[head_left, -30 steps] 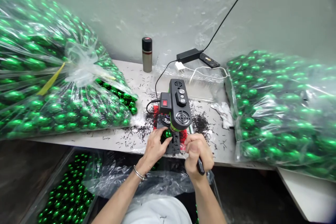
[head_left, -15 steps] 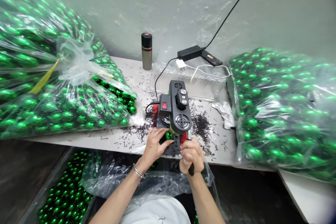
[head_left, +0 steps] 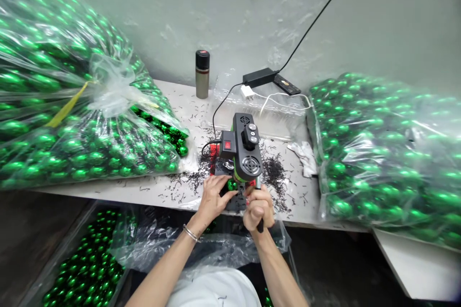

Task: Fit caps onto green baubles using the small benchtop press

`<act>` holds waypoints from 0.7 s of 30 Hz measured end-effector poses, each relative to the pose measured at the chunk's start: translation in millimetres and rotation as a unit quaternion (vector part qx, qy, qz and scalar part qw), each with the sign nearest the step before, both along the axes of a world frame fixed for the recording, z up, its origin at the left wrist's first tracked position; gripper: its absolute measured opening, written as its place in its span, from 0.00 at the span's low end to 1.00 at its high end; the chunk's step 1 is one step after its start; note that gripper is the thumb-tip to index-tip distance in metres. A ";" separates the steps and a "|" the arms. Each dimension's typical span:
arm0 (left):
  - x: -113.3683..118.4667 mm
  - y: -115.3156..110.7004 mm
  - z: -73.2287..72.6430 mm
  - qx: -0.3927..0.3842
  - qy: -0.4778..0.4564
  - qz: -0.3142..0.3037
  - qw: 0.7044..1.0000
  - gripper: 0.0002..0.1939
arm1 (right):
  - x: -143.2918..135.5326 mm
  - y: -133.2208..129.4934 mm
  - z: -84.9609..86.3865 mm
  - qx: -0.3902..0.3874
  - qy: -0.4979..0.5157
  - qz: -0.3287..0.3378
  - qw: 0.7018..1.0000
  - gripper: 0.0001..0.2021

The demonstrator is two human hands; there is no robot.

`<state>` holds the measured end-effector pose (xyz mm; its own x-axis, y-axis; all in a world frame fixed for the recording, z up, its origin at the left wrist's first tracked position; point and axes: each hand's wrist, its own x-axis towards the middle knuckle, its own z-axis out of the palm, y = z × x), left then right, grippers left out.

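Note:
A shiny green ball [head_left: 232, 184] sits under the head of a small black bench machine [head_left: 247, 146], which looks like a mini drill press. My left hand [head_left: 213, 196] pinches the ball from its left side between thumb and fingers. My right hand [head_left: 258, 207] is closed round a black lever handle [head_left: 260, 225] at the machine's right front. A red switch [head_left: 227, 145] shows on the box at the machine's left. The machine's head hides its tip and the top of the ball.
Dark curly shavings [head_left: 274, 171] lie around the machine. Large clear bags of green balls, a left bag [head_left: 108, 144] and a right bag [head_left: 378, 153], flank it. Behind are a flask [head_left: 202, 74], a power adapter [head_left: 259, 77] and a white cloth [head_left: 305, 157]. Below the table edge, more balls [head_left: 86, 259] fill an open bag.
My right hand and the lever handle have shifted slightly left and up. My left hand stays on the ball. The whole view has moved a little.

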<state>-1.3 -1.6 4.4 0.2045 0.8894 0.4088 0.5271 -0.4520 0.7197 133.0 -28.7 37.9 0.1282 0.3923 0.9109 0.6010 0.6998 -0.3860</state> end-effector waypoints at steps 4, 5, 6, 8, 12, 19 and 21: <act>1.3 1.7 -0.6 -0.005 -0.005 -0.001 1.000 0.16 | 3.2 -0.4 6.0 -0.005 -0.037 0.008 0.999 0.15; 2.2 2.7 -0.5 -0.007 -0.008 0.001 1.000 0.16 | 2.9 -1.7 12.0 -0.008 -0.035 0.005 0.999 0.15; 3.1 3.6 -0.2 -0.010 -0.011 0.003 1.000 0.15 | 2.2 -3.4 20.2 -0.014 -0.029 0.002 0.999 0.15; 4.1 3.3 1.3 -0.017 -0.019 0.009 1.000 0.15 | -0.1 -7.2 42.5 -0.039 -0.001 -0.003 0.999 0.15; -5.3 -16.2 7.2 -0.002 -0.042 0.025 0.999 0.17 | -4.4 -13.2 89.3 -0.131 0.065 0.011 0.989 0.16; -53.9 -37.9 22.4 0.103 0.041 0.053 0.992 0.34 | -7.1 -15.3 91.8 -0.124 0.061 0.023 0.990 0.16; -65.4 -11.1 33.9 0.103 0.089 0.121 0.983 0.24 | -8.0 -15.1 85.7 -0.117 0.062 0.017 0.991 0.16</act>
<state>-66.7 -12.7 38.2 0.0821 0.8227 0.5625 0.7456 -0.4252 0.5131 125.0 -43.8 123.6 0.2170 0.5968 0.7725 0.5161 0.6015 -0.6097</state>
